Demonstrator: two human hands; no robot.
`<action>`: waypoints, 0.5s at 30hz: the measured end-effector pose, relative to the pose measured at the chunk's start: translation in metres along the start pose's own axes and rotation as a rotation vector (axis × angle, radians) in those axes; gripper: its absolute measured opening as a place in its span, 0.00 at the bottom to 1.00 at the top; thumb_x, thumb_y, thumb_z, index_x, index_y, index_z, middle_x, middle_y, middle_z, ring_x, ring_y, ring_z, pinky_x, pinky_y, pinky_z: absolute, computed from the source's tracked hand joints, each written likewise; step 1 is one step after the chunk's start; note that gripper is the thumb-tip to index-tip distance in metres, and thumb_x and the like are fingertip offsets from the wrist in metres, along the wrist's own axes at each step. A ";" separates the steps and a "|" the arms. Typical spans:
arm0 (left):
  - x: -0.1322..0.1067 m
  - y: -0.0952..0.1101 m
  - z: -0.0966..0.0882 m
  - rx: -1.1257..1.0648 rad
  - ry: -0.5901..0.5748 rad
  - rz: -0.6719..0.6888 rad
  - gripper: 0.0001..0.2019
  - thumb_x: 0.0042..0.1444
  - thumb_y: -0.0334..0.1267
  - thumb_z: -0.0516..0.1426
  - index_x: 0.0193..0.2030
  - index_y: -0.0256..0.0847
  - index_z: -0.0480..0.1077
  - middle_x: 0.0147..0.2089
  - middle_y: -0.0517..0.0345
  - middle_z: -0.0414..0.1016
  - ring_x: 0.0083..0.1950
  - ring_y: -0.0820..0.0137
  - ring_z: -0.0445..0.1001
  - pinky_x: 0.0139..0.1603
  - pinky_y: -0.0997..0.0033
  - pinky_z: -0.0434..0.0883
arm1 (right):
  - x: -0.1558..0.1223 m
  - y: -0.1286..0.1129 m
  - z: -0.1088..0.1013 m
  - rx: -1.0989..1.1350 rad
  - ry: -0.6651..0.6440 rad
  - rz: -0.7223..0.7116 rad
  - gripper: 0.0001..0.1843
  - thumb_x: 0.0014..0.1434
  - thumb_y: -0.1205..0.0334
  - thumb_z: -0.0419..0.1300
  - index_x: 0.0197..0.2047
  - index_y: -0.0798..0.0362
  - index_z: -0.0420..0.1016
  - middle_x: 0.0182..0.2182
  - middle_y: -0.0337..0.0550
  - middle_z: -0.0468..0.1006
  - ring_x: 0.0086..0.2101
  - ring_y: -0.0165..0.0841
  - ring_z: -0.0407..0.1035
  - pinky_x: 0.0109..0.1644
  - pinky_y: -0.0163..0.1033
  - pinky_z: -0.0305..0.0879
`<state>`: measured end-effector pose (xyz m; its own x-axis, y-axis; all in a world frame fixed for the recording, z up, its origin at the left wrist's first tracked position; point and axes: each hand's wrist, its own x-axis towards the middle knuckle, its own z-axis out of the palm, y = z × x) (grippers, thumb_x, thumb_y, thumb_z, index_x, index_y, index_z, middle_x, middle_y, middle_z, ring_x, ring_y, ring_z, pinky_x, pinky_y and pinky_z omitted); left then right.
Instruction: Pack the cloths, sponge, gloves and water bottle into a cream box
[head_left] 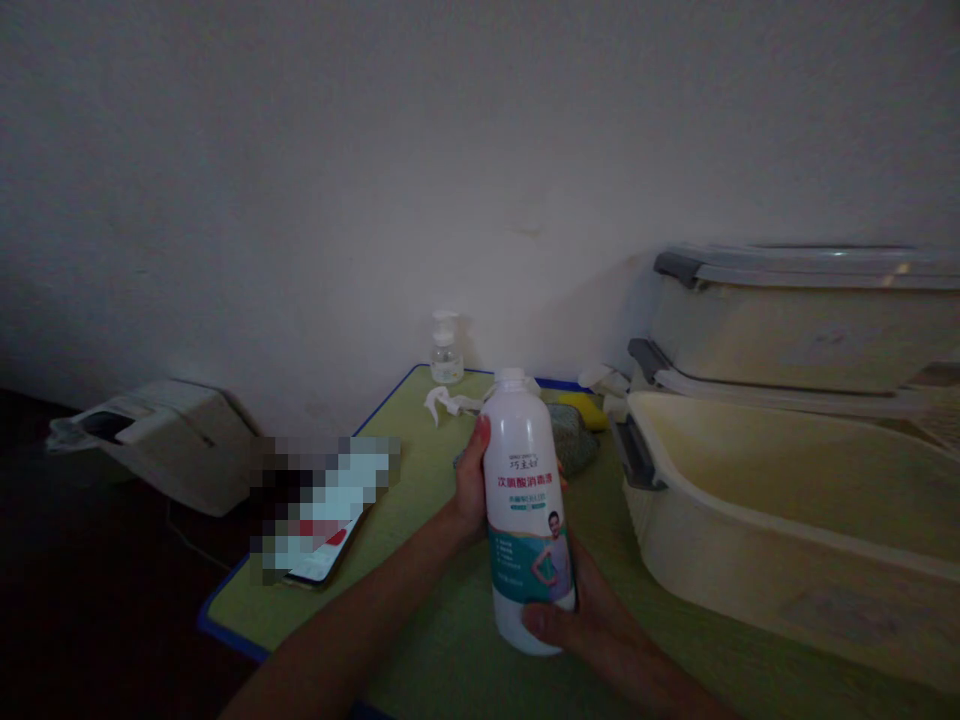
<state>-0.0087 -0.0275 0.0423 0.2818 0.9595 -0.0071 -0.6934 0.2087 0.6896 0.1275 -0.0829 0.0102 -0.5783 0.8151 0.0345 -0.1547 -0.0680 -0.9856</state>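
Note:
A white bottle of disinfectant (526, 480) with a teal and white label is held up in front of me, leaning slightly. My left hand (472, 480) is closed on its left side, the thumb near the shoulder. My right hand (574, 615) grips the lower right, its thumb across the bottom of the label. Most of the fingers are hidden behind the bottle. At the top shows a white cap or neck. Behind it, a white trigger spray head (450, 402) lies on the green table mat (412, 490), beside a grey cloth (576, 438).
A small clear pump bottle (446, 350) stands by the wall. Left lies a phone (330, 515), its screen blurred out. An open cream bin (750, 540) stands right, with lidded bins (810, 325) stacked behind. A yellow item (589, 410) sits near the cloth; a white bin (187, 440) stands far left.

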 end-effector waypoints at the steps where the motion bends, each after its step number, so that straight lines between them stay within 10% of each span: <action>1: 0.000 0.000 -0.001 -0.003 0.002 0.004 0.35 0.46 0.66 0.52 0.37 0.28 0.71 0.30 0.44 0.78 0.28 0.62 0.78 0.29 0.68 0.73 | 0.000 -0.001 0.000 0.016 -0.004 0.004 0.43 0.40 0.42 0.67 0.57 0.50 0.60 0.50 0.51 0.71 0.50 0.45 0.67 0.54 0.53 0.62; 15: 0.005 0.000 0.004 -0.069 0.022 -0.093 0.37 0.49 0.68 0.46 0.32 0.30 0.72 0.27 0.44 0.77 0.26 0.64 0.77 0.28 0.68 0.72 | 0.000 -0.001 0.002 0.071 0.068 0.026 0.40 0.40 0.45 0.69 0.54 0.48 0.60 0.51 0.48 0.71 0.51 0.43 0.67 0.55 0.51 0.62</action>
<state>-0.0051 -0.0238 0.0452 0.3329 0.9391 -0.0857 -0.7089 0.3091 0.6340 0.1258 -0.0837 0.0112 -0.5271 0.8498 -0.0044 -0.1987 -0.1282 -0.9716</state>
